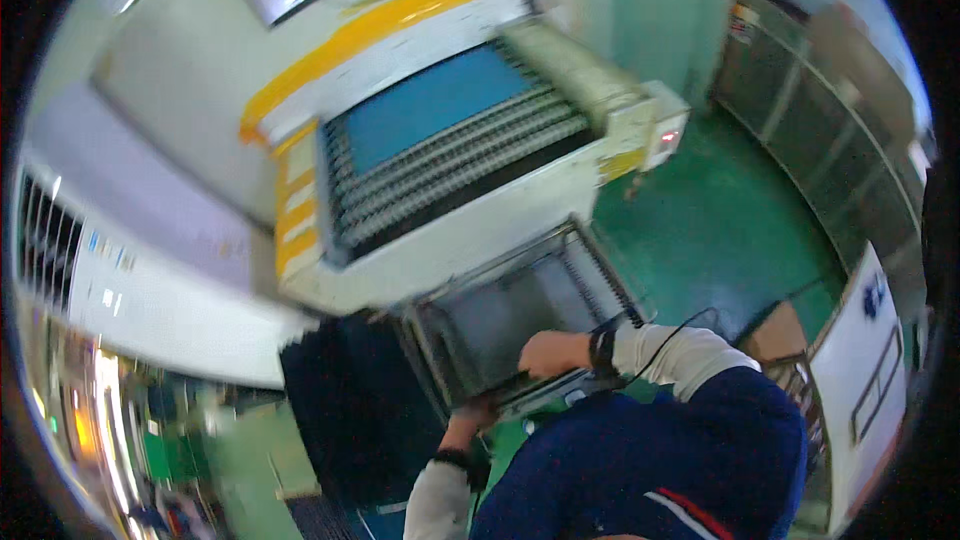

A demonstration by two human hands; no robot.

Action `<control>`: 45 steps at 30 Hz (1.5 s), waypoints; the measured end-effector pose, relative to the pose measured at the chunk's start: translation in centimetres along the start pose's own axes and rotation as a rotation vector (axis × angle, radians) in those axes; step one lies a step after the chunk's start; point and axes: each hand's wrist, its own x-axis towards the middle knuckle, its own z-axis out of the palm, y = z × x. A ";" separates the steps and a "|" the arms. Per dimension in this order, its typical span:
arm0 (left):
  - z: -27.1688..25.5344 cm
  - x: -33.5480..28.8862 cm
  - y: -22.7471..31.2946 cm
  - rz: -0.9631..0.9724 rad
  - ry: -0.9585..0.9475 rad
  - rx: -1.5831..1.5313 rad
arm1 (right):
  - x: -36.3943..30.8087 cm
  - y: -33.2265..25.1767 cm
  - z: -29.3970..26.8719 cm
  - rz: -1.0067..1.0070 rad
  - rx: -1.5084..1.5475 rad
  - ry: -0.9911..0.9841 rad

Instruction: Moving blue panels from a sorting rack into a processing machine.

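Observation:
Below me stands a metal-framed rack [608,265] with toothed, slotted sides and a grey flat surface inside. My right hand [555,353] is closed at its near edge, fingers curled and partly hidden. Lower and to the left, my left hand [478,414] is closed round the rack's near left corner; it looks dark and blurred. Both wrists wear black bands, and a dark cord [668,342] runs from the right one. Just beyond the rack is a roller conveyor machine [430,240] with a blue panel [435,105] lying flat on its rollers.
A black, ridged stack or rack [350,410] stands left of the slotted rack. A white cabinet [180,290] lines the left side. At right are a grey mesh-sided rack [800,100], a cardboard piece [775,332] and a white board [860,370]. The floor [720,210] is green.

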 end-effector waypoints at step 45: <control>-3.4 0.3 5.4 -0.303 -0.132 0.018 | 8.7 10.3 -11.1 0.300 1.965 0.660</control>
